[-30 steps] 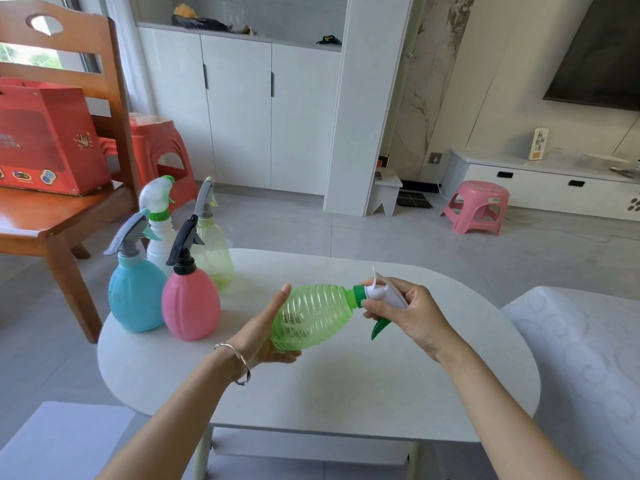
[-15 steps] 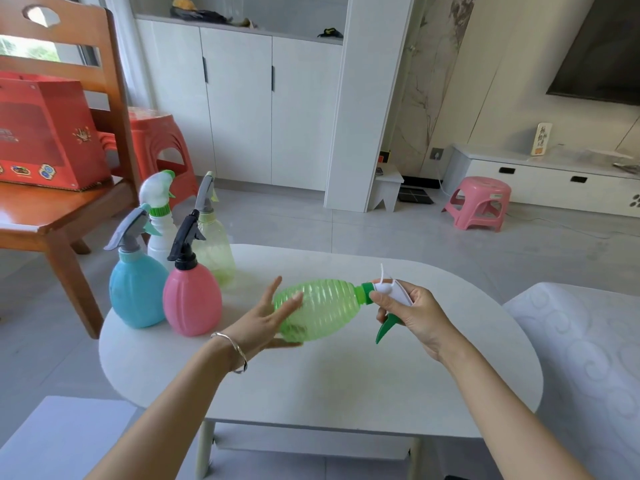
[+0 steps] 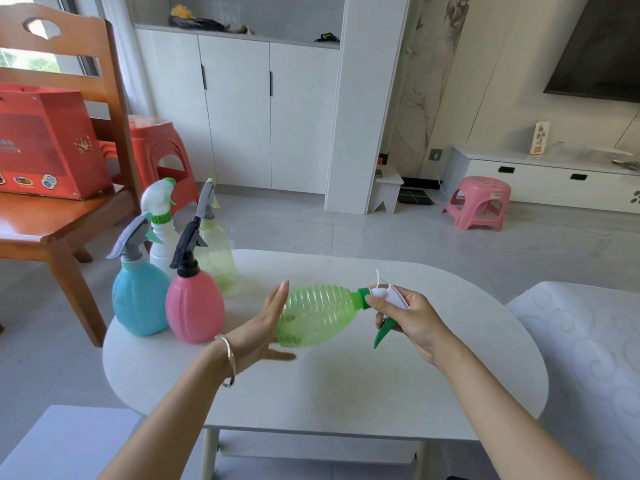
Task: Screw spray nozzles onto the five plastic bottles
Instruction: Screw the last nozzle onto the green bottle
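Observation:
A ribbed clear green bottle [image 3: 317, 315] lies sideways in the air above the white table [image 3: 346, 393], neck to the right. My right hand [image 3: 410, 318] grips its white spray nozzle [image 3: 389, 294] with a green trigger, seated on the green collar. My left hand [image 3: 266, 327] rests flat against the bottle's base, fingers straight and apart. At the table's left stand a blue bottle [image 3: 138, 299], a pink bottle [image 3: 194, 306], a white bottle [image 3: 161, 237] and a pale green bottle [image 3: 216, 258], each with a nozzle on top.
A wooden chair [image 3: 62, 220] with a red box [image 3: 45, 140] stands left of the table. Behind it is a red stool [image 3: 156, 150]. A pink stool [image 3: 479, 202] sits on the floor at the back right. A white patterned cushion [image 3: 588, 341] borders the table's right.
My left hand has let go of the green bottle's body and now presses flat on its base. The bottle stays level while my right hand keeps hold of the nozzle.

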Motion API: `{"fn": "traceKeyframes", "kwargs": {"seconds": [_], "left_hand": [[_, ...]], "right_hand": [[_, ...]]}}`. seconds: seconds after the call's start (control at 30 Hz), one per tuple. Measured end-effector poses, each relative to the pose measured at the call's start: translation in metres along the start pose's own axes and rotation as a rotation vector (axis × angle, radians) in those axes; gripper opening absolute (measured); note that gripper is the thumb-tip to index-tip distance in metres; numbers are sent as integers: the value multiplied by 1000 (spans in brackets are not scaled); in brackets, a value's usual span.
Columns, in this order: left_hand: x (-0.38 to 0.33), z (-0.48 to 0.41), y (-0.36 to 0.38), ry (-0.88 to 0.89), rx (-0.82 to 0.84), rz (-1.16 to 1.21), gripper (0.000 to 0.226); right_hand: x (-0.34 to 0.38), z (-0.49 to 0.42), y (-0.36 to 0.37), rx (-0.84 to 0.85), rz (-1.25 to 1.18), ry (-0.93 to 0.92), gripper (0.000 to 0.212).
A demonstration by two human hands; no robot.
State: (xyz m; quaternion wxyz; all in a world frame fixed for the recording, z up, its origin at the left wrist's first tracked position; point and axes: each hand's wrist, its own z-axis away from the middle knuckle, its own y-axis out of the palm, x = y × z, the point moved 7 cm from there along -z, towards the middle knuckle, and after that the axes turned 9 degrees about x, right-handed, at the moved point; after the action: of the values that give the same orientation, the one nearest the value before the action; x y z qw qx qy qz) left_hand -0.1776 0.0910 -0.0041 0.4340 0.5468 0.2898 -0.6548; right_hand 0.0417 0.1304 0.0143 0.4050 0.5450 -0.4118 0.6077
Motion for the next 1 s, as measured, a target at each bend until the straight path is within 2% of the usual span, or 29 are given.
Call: {"fn": "traceKeyframes", "kwargs": {"seconds": [0.1,0.17,0.23,0.33,0.43,0.5,0.57,0.6,0.67,0.77,0.87,0.93,1.0], "left_hand": [[-2,0,-3,55,-104,-87,66],[-7,1,-10,146,-148,-65,78],[-8,-1,-11,184,-83,-2,74],[-1,-2,-3,52,-38,37,77],[-5,1,-7,48,-140,-54,59],[-8,1,-12,125,-136,-13,82],[-5,-3,-12,144,-41,110,101],[-4,-3,-8,135,3,157,99],[0,-2,1,64,44,219,83],[0,-2,2,29,3,147,73],[1,-3,-5,89,-77,131,80],[3,-5,-5,105,-67,161,89],[-1,-3,-3,125,-52,125,86]], "right_hand": [[-2,1,-4,-29,-9,16,24],[-2,2,-8,-36,-27,27,35],[-3,3,-5,1,-30,36,38],[-8,2,5,32,-15,35,24],[-10,3,5,-10,-25,42,17],[-9,3,0,-57,-66,49,20],[-7,3,-1,-52,-101,43,30],[-6,2,0,-40,-99,41,35],[-6,1,4,-20,-73,42,31],[-7,2,8,5,-61,44,20],[-9,2,8,-6,-81,62,25],[-11,2,7,-16,-109,88,32],[-12,1,7,-5,-118,104,29]]}}
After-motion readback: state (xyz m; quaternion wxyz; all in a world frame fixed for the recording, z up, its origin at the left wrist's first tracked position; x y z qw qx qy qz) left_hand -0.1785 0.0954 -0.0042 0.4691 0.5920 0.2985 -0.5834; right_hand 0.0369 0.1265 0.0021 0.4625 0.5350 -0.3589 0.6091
